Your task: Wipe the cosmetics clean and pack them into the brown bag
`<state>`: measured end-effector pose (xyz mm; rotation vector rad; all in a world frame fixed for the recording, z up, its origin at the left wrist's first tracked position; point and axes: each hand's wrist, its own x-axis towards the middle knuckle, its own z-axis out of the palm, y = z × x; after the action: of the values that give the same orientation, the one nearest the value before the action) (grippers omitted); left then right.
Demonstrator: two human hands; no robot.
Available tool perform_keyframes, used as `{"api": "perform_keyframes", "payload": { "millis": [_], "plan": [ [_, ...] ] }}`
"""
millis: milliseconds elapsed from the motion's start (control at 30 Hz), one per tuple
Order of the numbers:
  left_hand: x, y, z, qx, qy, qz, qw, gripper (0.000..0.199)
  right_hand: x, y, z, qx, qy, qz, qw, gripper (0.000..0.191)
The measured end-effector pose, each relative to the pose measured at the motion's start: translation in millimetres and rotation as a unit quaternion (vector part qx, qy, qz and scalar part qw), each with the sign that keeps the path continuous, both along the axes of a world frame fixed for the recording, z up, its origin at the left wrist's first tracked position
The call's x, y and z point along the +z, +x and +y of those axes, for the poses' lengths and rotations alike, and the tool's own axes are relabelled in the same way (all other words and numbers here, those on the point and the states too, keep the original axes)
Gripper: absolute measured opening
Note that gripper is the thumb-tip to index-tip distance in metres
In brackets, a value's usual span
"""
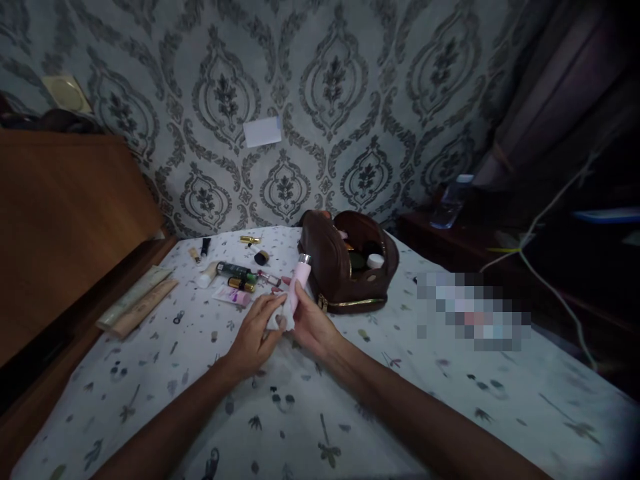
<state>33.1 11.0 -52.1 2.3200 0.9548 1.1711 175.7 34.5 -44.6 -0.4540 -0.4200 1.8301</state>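
My right hand (316, 327) is wrapped round a pink cylindrical bottle (301, 275) with a silver cap, tilted with its cap away from me. My left hand (254, 337) pinches a crumpled white tissue or wipe (276, 319) against the lower part of the bottle. Just beyond my hands stands an open brown cosmetic bag (327, 283), unzipped, with a white-lidded jar (375, 261) and other items inside. To the left lie a pink-and-white tube (231, 295), a black-and-gold tube (241, 285), a dark green bottle (235, 271) and a slim pinkish tube (269, 278).
A patterned white sheet (320, 400) covers the surface. Two long tubes (145, 308) lie by the wooden board (65, 233) at left. Small cosmetics, including a gold tube (250, 239), lie farther back. A water bottle (451, 203) and a cable (550, 293) are at right.
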Motion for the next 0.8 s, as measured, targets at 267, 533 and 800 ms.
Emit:
{"api": "perform_keyframes", "payload": {
  "millis": [267,533,800],
  "plan": [
    [-5.3,2.6,6.9,0.044,-0.043,-0.036,0.997,0.037,4.4,-2.0,-7.6,-0.028,0.059,-0.096,0.993,0.058],
    [7.8,18.0,-4.3,0.074,-0.258,-0.147,0.952,0.037,25.3,23.2,-21.7,-0.051,0.208,-0.248,0.945,0.041],
    [66.4,51.6,27.5,0.009,-0.017,0.084,0.996,0.021,98.8,124.5,-31.1,-0.164,0.296,-0.343,0.876,0.033]
  ]
}}
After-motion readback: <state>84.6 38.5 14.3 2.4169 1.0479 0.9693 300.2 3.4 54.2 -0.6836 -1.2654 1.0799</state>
